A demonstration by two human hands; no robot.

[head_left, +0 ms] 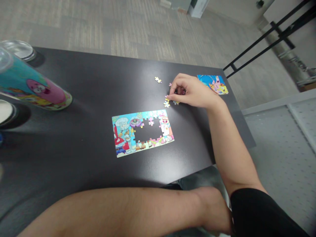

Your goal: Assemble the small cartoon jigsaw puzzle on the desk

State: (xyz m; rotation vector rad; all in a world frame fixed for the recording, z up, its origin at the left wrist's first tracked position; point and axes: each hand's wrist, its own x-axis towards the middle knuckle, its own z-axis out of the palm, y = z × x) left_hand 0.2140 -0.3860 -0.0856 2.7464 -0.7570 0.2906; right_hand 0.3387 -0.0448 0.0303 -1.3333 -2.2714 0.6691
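A partly assembled jigsaw puzzle point(120, 140) lies on the dark table, its frame joined around a gap in the middle. Beyond its upper right corner, my right hand point(186, 89) is closed, thumb and index fingertips pinched on a small puzzle piece point(167, 97). Loose puzzle pieces point(166, 104) lie under and beside these fingers, some partly covered by the hand. One more loose piece point(158, 80) sits apart, farther back. My left forearm crosses the bottom of the view, and my left hand point(214, 207) rests near my lap, its fingers hidden.
On the left stands a cylindrical cartoon tin point(44, 87), with a round metal lid point(19, 49) behind it and a white-topped round object point(6, 112) in front. A blue cartoon picture card point(214, 84) lies by the table's right edge. A black metal frame point(261, 38) rises beyond.
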